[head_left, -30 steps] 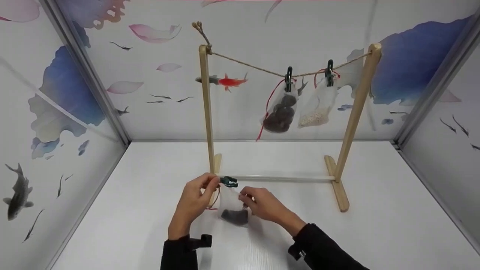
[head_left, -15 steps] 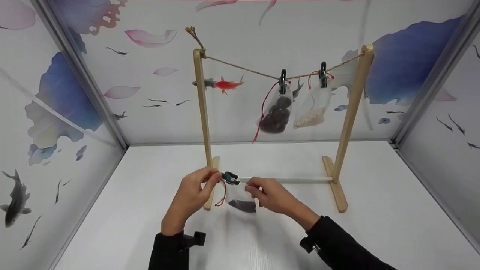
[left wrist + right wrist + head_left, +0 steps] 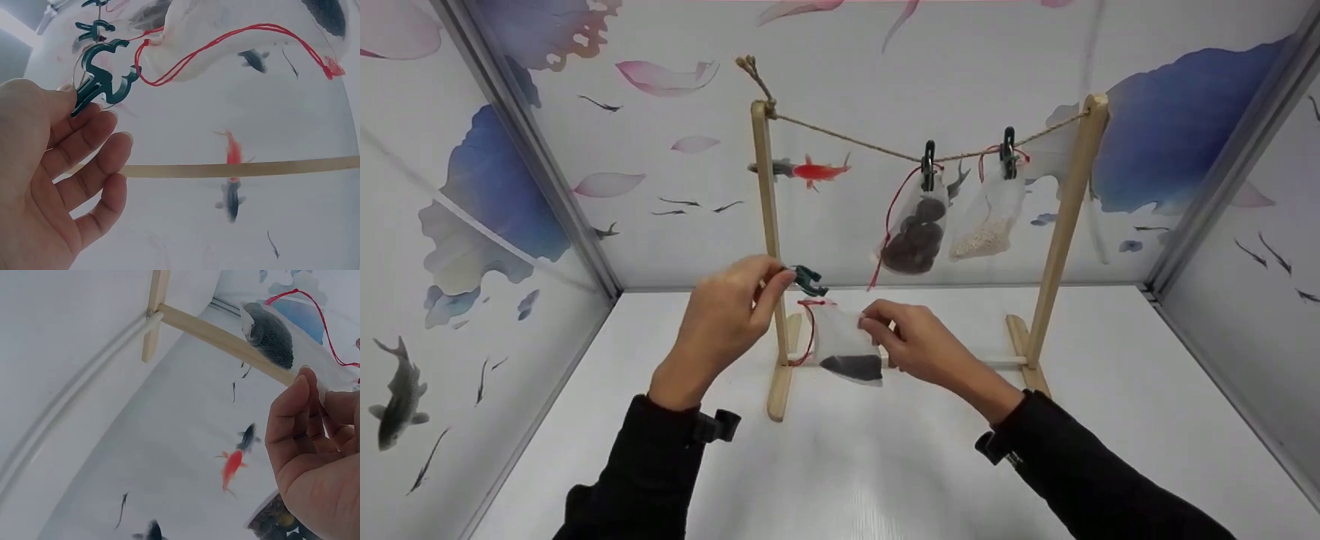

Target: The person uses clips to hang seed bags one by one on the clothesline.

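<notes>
My left hand pinches the handles of a dark green clothespin between thumb and finger. In the left wrist view the jaws of this clothespin are spread, with nothing between them. Just below and right of it hangs a small white mesh bag with dark grains gathered at the bottom and a red drawstring at its left. My right hand pinches the bag's right edge with thumb and fingertips. The bag is held up in front of the stand's lower rail.
A wooden stand has a left post, a right post and a sagging rope between them. From the rope hang a bag of dark round pieces and a bag of pale grains, each on a green clothespin. Printed walls enclose the table.
Both hands have risen from near the table, lifting the bag and the clothespin. The left hand, with the clothespin, has gone up more and now stands above the bag's top.
</notes>
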A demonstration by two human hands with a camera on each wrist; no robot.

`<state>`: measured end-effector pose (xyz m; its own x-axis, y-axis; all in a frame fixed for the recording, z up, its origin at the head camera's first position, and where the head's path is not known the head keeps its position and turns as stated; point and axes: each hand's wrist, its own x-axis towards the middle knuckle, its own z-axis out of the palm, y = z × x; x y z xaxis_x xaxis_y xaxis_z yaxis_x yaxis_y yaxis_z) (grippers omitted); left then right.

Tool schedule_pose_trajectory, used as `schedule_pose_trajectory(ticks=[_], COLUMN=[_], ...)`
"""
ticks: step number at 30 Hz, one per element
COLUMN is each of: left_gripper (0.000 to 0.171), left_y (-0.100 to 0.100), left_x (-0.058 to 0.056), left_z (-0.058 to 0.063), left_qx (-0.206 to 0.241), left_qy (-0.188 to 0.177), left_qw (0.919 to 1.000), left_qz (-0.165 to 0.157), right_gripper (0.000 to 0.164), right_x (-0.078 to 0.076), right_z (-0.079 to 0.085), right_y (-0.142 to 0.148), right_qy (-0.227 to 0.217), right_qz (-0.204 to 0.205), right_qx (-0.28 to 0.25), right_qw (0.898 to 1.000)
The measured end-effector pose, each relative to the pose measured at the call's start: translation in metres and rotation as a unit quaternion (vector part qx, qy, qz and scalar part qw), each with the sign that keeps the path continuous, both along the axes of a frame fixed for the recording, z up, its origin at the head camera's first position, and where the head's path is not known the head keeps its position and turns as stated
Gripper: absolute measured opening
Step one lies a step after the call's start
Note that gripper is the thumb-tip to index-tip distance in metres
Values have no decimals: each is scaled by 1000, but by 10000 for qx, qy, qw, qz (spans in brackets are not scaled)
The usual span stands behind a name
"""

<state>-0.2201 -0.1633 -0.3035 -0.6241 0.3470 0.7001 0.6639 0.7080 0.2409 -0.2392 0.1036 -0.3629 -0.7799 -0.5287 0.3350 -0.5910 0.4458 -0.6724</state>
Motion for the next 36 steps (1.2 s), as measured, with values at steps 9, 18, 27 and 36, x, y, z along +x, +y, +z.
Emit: schedule_pose_trajectory(ticks=[9,18,27,36], left_gripper=[25,24,26,33], left_y=[4,5,11,15], left_x=[-16,-27,-36,-49], left_z=[40,64,84,110], left_qx=[-237,179,-74,-257], left_qy=[290,10,118,866], left_qw=[9993,9998,9997,9952], left_qz=[-64,1,183,381], right_gripper=[18,22,24,24], right_x=[-8,-17,-28,-39], right_z=[34,50,72,98], right_y=[7,12,-1,-22], right_qy=[93,-227,-1048,-1725], right_qz=[-589,-968,-810,-680], right_qx=[-317,-1308,-2161,-3363], right_qw=[9977,9864,9673,9233])
